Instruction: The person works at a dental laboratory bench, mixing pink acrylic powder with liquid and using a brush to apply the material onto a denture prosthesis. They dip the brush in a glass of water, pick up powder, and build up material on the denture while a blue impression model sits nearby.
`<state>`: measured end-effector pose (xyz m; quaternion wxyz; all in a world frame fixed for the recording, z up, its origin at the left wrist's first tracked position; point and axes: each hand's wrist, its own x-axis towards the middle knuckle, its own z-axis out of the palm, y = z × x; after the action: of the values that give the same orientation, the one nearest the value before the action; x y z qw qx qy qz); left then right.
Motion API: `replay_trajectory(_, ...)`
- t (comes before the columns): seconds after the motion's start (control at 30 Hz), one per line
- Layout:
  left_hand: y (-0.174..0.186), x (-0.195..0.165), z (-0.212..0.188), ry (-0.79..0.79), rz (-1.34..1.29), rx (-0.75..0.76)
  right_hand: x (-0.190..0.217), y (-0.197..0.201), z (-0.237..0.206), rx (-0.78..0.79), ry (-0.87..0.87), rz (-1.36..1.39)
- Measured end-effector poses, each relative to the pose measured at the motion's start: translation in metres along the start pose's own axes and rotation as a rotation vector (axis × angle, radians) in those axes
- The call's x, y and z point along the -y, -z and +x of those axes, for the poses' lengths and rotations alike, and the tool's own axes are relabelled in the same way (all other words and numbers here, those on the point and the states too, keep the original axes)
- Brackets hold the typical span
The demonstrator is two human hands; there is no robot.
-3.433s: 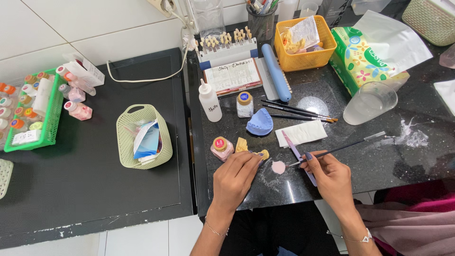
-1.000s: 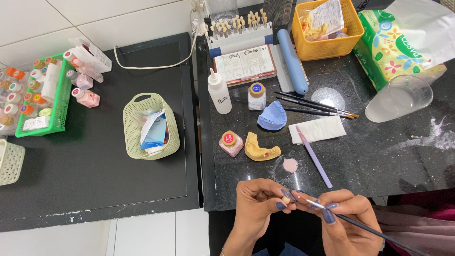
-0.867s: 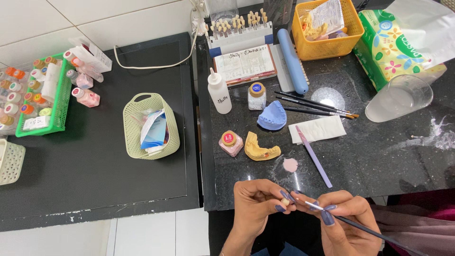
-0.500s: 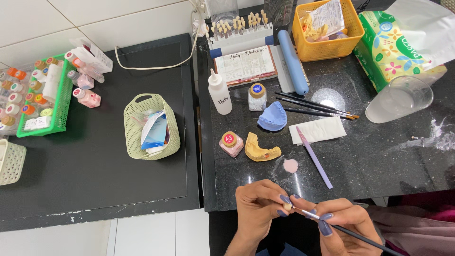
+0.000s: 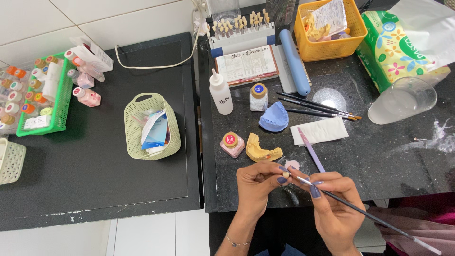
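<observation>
Brushwork held over the near edge of the dark counter [image 5: 403, 161].

A tiny tooth piece [image 5: 286, 174] is pinched in the left hand [image 5: 258, 182]; a thin brush [image 5: 360, 213] is gripped by the right hand [image 5: 334, 208]. Beyond them a yellow cast [image 5: 263, 150], a pink-lidded jar [image 5: 232, 143] and a folded white tissue [image 5: 319, 131] are seen; open counter is left rightward.

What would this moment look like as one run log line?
left hand: pinches small tooth piece | right hand: holds thin brush, tip at piece | nearby: yellow dental cast, pink jar
</observation>
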<state>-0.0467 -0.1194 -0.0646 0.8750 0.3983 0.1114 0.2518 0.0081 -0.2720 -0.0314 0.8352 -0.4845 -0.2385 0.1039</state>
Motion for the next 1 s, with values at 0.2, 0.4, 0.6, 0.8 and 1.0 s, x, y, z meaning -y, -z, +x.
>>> replay_trajectory(0.2, 0.0031, 0.0052, 0.0024, -0.002, 0.009, -0.025, -0.0051, -0.0026, 0.0074, 0.039, 0.054, -0.021)
replay_trajectory(0.4, 0.0036, 0.0058, 0.0003, -0.014, -0.012, -0.037, -0.0038, -0.0036, 0.0040, 0.042, 0.099, -0.133)
replay_trajectory(0.6, 0.0031, 0.0044, -0.0007, -0.049, 0.021, -0.021, -0.0032, -0.0017, 0.0031, 0.042, 0.093, -0.223)
replay_trajectory(0.8, 0.0015, 0.0030, -0.0001, -0.041, 0.000, -0.026, -0.0008, -0.0043, 0.0042, 0.066, 0.077, -0.198)
replay_trajectory(1.0, 0.0022, 0.0045, -0.0009, -0.029, -0.035, -0.038, -0.0039, -0.0019, 0.0039, 0.070, 0.103, -0.208)
